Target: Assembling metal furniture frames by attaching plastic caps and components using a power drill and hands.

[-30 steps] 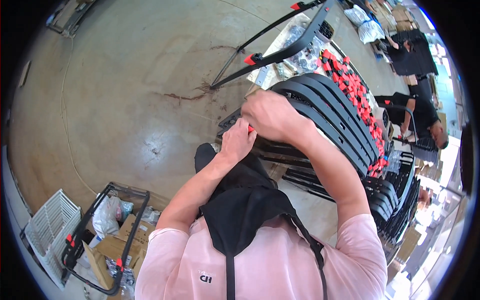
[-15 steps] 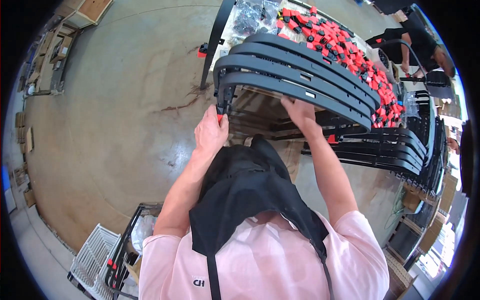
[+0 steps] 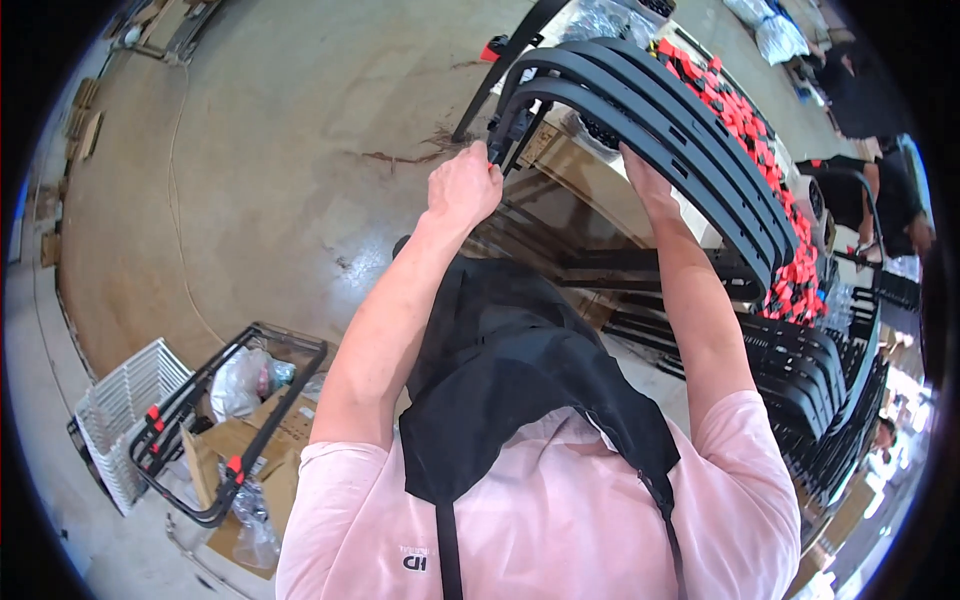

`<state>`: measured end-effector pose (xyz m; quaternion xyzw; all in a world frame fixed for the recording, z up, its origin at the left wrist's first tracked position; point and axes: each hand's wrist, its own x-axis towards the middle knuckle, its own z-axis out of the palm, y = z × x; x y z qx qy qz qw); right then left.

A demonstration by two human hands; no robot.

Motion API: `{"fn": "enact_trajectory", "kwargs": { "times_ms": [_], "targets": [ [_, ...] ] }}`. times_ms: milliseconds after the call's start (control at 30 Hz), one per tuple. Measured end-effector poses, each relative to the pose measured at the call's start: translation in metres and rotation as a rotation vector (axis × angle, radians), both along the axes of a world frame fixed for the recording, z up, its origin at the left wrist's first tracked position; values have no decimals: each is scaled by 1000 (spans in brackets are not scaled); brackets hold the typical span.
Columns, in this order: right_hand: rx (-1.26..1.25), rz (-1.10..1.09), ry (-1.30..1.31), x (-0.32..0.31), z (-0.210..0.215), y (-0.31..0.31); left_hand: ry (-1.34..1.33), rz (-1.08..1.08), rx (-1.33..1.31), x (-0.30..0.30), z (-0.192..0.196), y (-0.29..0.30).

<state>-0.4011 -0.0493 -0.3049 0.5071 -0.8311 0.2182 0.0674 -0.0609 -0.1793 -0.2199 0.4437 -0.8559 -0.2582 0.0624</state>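
Note:
Several black curved frames (image 3: 655, 140) stand side by side at the table's near edge, bowed across the upper middle. My left hand (image 3: 466, 186) is closed around the lower left end of the nearest one, and a speck of red shows at its fingertips. My right hand (image 3: 650, 183) reaches up under the frames' middle. Its fingers go behind the nearest bar, so what they touch is hidden. Behind the frames, the table holds a heap of red and black plastic pieces (image 3: 715, 85).
More black frames (image 3: 800, 370) are stacked at the right. A clear plastic bag (image 3: 605, 22) lies on the table's far end. Lower left are a white rack (image 3: 125, 420), a black frame with red clips (image 3: 270, 420) and cardboard (image 3: 275, 425). A person in dark clothes (image 3: 880, 205) works at far right.
The view has swung, so the frames appear farther up and right. My left hand stays at the frame's end. My right hand has reached farther up, its fingers now behind the bar.

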Motion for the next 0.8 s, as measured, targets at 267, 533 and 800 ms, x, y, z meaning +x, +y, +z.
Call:
{"fn": "enact_trajectory", "kwargs": {
  "times_ms": [267,533,800],
  "targets": [
    [205,65,263,44,47,-35,101,0,-43,12,-12,3],
    [148,66,247,44,53,-56,95,-37,91,13,0,-5],
    [-125,6,-1268,102,49,-16,71,-56,64,23,-1,-10]
  ]
}}
